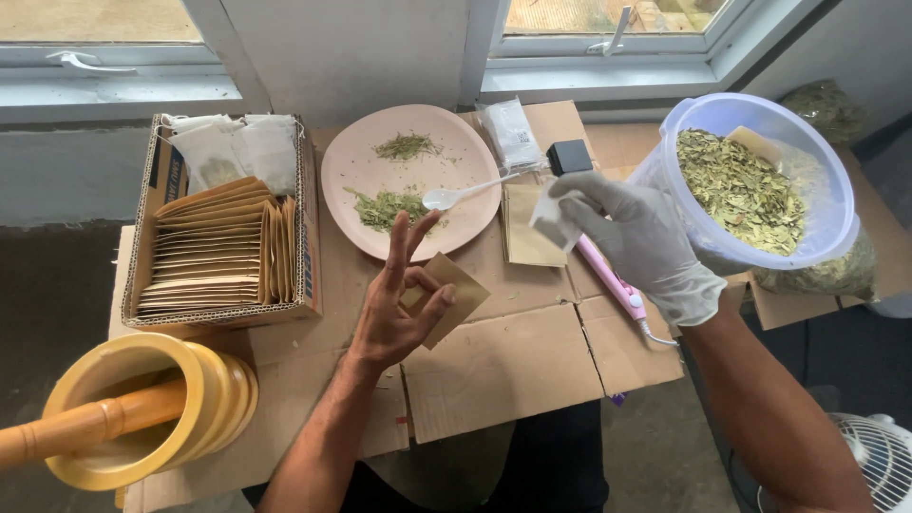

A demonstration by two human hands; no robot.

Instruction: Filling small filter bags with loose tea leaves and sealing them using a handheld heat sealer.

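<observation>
My bare left hand (394, 309) pinches a small brown paper sachet (459, 293) between thumb and forefinger, with the other fingers spread upward, just below a pink plate (340, 176). My right hand (651, 247), in a white glove, holds a small white filter bag (549, 218) to the right of the plate. On the plate lie two little heaps of dried green leaves (388, 206) and a white plastic spoon (458, 195). Beside the gloved hand stands a clear plastic tub (828, 204) filled with dried leaves.
At the left, a cardboard box (310, 237) holds stacked brown sachets and white bags. A yellow mortar (204, 399) with a pestle sits at the front left. A pink sealing tool (613, 280), another brown sachet (527, 233), a clear packet (511, 133) and a fan (879, 456) are nearby.
</observation>
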